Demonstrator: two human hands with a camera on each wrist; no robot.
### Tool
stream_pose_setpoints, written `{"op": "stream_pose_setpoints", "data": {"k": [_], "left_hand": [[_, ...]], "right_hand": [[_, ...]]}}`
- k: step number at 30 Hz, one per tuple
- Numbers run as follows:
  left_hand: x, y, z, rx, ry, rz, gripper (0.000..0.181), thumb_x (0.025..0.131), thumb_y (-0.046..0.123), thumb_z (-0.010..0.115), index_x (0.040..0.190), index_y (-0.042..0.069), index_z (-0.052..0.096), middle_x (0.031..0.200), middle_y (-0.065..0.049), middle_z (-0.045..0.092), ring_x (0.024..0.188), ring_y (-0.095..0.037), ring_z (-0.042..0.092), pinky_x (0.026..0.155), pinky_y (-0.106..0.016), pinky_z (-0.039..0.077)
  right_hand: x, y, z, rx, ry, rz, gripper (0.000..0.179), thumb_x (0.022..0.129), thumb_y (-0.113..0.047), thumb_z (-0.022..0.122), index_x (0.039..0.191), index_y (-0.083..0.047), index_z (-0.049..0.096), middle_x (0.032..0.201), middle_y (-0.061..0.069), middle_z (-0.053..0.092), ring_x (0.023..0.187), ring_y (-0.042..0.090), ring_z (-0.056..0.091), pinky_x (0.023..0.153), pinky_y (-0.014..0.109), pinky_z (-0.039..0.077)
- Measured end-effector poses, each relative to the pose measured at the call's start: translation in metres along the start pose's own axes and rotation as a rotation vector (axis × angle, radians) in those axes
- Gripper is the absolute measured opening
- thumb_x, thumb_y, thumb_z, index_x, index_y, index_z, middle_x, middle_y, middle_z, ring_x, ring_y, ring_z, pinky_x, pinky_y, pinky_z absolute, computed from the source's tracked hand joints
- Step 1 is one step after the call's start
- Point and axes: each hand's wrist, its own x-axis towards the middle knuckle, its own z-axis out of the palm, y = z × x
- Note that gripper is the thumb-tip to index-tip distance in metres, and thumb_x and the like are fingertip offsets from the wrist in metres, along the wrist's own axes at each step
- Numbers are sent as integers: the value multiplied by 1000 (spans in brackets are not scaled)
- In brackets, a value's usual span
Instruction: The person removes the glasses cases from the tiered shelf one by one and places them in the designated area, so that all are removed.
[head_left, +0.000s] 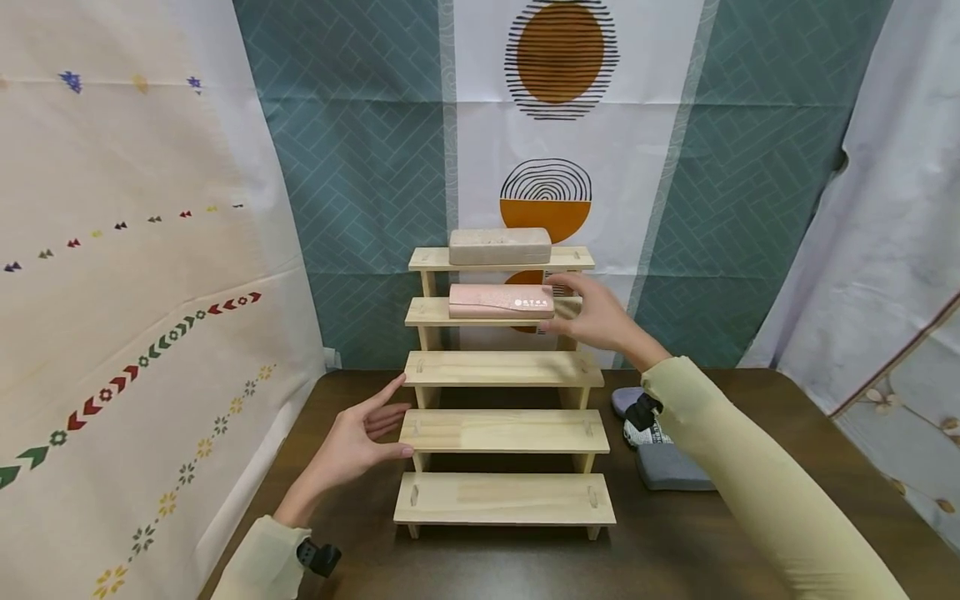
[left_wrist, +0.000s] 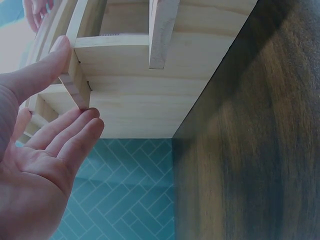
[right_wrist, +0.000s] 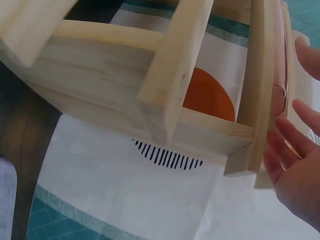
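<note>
A pale wooden stepped stand (head_left: 504, 368) with several shelves is in front of me. On its second shelf from the top lies a pink glasses case (head_left: 487, 302) with white print at its right end. My right hand (head_left: 596, 315) is at that end, thumb near the shelf's front edge and fingers above, spread apart in the right wrist view. A beige, stone-like case (head_left: 500, 247) lies on the top shelf. My left hand (head_left: 352, 442) is at the stand's left side. In the left wrist view, its thumb and fingertips hold a shelf board's end (left_wrist: 77, 87) from opposite edges.
On the dark wooden table (head_left: 712, 550), right of the stand, are a lavender item (head_left: 625, 398), a patterned item (head_left: 643, 434) and a grey-blue case (head_left: 675, 468), partly behind my right sleeve. Patterned cloths (head_left: 360, 167) hang behind and on both sides.
</note>
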Motion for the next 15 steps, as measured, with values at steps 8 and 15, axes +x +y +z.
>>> {"op": "stream_pose_setpoints", "data": {"k": [8, 15], "left_hand": [[2, -1, 1, 6, 10, -6, 106, 77, 7, 95, 165, 27, 40, 145, -22, 60, 130, -39, 61, 104, -54, 52], [2, -1, 1, 8, 12, -12, 107, 77, 8, 96, 165, 28, 40, 145, -21, 60, 131, -37, 61, 104, -49, 53]], "right_hand": [[21, 0, 5, 4, -73, -9, 73, 87, -23, 89, 150, -5, 56, 154, 14, 51, 138, 34, 48, 116, 56, 40], [34, 2, 10, 34, -101, 5, 68, 88, -20, 88, 147, -3, 59, 144, 16, 59, 126, 33, 53, 111, 53, 43]]}}
